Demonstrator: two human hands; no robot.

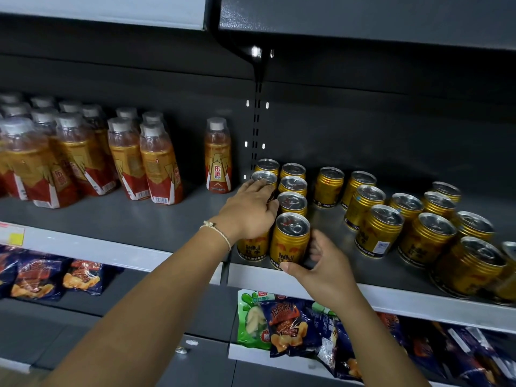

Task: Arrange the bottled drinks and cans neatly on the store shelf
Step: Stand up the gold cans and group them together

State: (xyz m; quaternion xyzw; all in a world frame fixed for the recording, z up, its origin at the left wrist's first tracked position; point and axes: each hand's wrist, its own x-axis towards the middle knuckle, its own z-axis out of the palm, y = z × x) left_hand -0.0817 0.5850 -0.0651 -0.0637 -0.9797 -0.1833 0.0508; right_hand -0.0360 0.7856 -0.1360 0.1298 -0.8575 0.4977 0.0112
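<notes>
While the right hand (321, 263) is pinching the front can (290, 238) low on its wall at the shelf (391, 300) edge, the left hand (248, 210) is lying over the neighbouring cans, fingers loosely spread. Rigid, smooth, probably heavy: gripping mid-body looks safest.

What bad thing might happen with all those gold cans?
The right hand grips the front can at the shelf lip; a slip might drop it. The left hand rests among the packed left rows and might knock one over. The cans on the right look tilted and might topple.
</notes>
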